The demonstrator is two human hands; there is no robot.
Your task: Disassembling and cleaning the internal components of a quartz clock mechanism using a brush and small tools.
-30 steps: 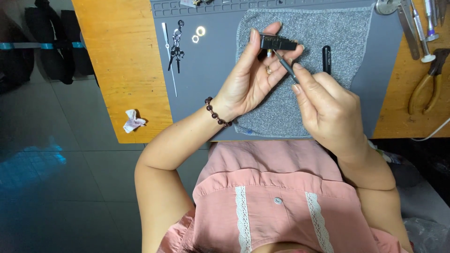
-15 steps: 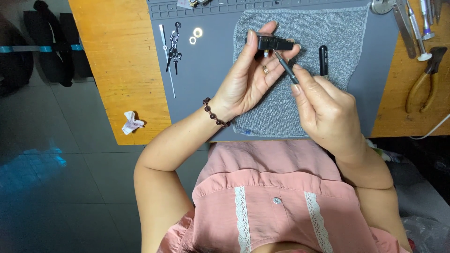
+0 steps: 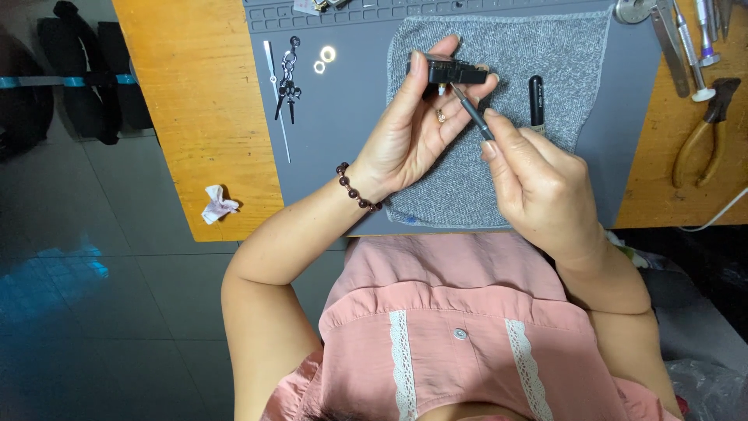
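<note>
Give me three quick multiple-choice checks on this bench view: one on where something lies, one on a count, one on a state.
1. Where does the black pen-like tool lie?
A. on the grey cloth
B. on bare wood
C. on the floor

2. How many small metal rings lie on the grey mat?
A. none
B. two
C. five

3. The black box is:
A. lying flat on the cloth
B. held up in the left hand
C. in the right hand

Key: A, it rests on the cloth; B, two rings lie side by side; B, left fingers pinch it while the right hand holds a thin tool.

Mat's left half passable btw clock hands [image 3: 284, 86] & grey cloth [image 3: 499, 117].
</note>
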